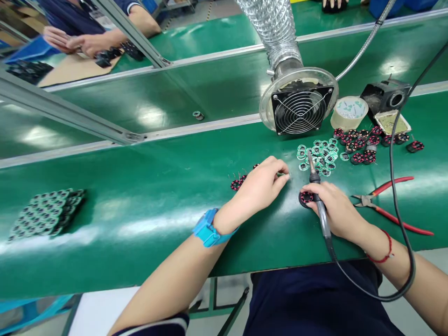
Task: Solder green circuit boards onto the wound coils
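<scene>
My right hand (334, 207) is wrapped round a soldering iron (322, 215), its tip pointing up at a cluster of small round green circuit boards (328, 156). That hand's thumb and fingers also rest at a small round motor coil (307, 198) with a dark rim, on the bench. Left of the boards, my left hand (268, 181) is closed in a pinch; what its fingertips hold, if anything, is too small to make out. Partly hidden behind that hand, a few red-and-black wound coils (238, 183) stand with thin wires sticking up.
A fume fan (301, 111) stands behind the boards. To its right are a tape roll (349, 113), a solder tray (392, 123) and several coils (359, 143). Red-handled cutters (392, 205) lie right, under the iron's cable (395, 186). Circuit-board panels (44, 212) lie left. A co-worker's hands (79, 43) are beyond.
</scene>
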### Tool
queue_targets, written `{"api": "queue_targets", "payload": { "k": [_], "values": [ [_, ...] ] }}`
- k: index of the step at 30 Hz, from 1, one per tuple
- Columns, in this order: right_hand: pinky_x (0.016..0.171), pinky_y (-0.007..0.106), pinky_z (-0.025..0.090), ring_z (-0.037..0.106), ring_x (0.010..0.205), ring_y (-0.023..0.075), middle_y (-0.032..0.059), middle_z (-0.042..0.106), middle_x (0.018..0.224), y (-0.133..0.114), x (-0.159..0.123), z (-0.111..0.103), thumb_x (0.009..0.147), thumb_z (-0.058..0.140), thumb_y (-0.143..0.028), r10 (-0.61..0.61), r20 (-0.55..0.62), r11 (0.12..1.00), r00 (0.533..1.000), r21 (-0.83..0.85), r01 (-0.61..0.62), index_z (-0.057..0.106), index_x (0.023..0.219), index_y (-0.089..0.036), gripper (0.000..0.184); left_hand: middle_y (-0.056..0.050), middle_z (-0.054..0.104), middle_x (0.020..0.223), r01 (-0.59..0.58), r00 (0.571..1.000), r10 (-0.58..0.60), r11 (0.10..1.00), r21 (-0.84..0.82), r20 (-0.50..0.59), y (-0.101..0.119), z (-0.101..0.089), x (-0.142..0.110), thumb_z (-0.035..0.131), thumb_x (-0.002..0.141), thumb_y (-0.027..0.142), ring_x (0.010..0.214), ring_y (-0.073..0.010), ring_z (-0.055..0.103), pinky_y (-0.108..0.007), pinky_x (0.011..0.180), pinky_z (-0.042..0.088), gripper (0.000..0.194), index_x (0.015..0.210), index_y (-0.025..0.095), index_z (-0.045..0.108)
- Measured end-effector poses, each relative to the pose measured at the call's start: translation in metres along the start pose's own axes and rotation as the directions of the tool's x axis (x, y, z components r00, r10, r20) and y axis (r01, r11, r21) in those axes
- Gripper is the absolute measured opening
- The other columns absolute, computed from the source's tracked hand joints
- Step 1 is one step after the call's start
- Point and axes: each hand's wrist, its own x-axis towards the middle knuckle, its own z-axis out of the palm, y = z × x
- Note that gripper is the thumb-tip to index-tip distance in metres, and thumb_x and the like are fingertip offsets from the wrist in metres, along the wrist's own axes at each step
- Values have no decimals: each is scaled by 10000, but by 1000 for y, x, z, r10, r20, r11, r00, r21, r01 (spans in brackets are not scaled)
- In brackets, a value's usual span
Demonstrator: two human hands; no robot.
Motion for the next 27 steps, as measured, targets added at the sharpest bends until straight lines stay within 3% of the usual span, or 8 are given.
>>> {"api": "queue_targets", "payload": {
  "k": [4, 9, 14, 18, 20, 23, 25, 27],
  "values": [
    [842, 470, 530, 596, 978, 261, 98, 642, 1104, 6, -2, 0, 905, 549, -198, 18, 26, 1000, 999, -18, -17, 484, 1224, -239, 328, -63, 583, 949, -22, 998, 12, 986, 166, 63, 4, 9, 29, 544, 878, 167, 834, -189, 559, -334, 797, 448, 96, 926, 154, 625],
    [910, 476, 515, 598, 1030, 252, 82, 668, 1149, 6, -7, -7, 878, 563, -173, 16, -109, 999, 994, 31, -13, 461, 1258, -240, 399, -68, 572, 935, 16, 998, -26, 989, 150, 65, 10, 28, 53, 621, 855, 236, 860, -215, 564, -361, 821, 463, 108, 920, 150, 612],
    [894, 433, 536, 637, 1019, 231, 54, 707, 1105, 6, -8, -9, 899, 539, -177, 27, -219, 999, 975, 41, -19, 496, 1230, -249, 341, -46, 570, 869, 41, 998, -43, 998, 38, 42, 7, 35, 50, 639, 805, 128, 832, -193, 565, -356, 813, 473, 96, 816, 155, 548],
    [865, 392, 561, 665, 1001, 203, 56, 694, 1109, 4, -6, -4, 910, 541, -194, 76, -272, 993, 959, 108, -48, 481, 1247, -264, 349, -2, 578, 816, 64, 997, -54, 980, -189, 57, 9, 31, 36, 543, 855, 116, 695, -117, 591, -265, 673, 509, 86, 919, 169, 522],
    [847, 387, 570, 669, 987, 200, 68, 672, 1122, 0, -4, -2, 902, 569, -221, 86, -324, 989, 942, 143, -41, 439, 1287, -265, 408, 13, 577, 780, 130, 990, -85, 870, -475, 116, 17, 30, 27, 512, 860, 122, 628, -95, 608, -236, 611, 514, 100, 950, 167, 503],
    [823, 402, 571, 654, 978, 218, 80, 639, 1101, -11, 1, 0, 877, 620, -252, 59, -402, 994, 914, 105, -18, 376, 1338, -262, 522, 31, 576, 688, 266, 964, -129, 553, -790, 234, 33, 29, 13, 542, 820, 120, 605, -99, 635, -222, 592, 506, 95, 865, 166, 471],
    [803, 414, 565, 638, 952, 233, 83, 630, 1074, -19, 5, -1, 873, 628, -253, 26, -417, 1000, 909, 17, -21, 365, 1347, -261, 543, 38, 574, 662, 301, 953, -159, 470, -829, 256, 42, 30, 6, 565, 788, 103, 617, -92, 633, -203, 598, 482, 125, 807, 167, 458],
    [778, 426, 555, 624, 915, 243, 84, 629, 1062, -24, 7, -2, 886, 603, -240, -8, -410, 997, 912, -76, -25, 369, 1345, -270, 516, 41, 568, 643, 306, 951, -187, 466, -830, 246, 47, 32, 1, 566, 772, 87, 601, -73, 600, -188, 592, 450, 133, 766, 164, 458]
  ]
}}
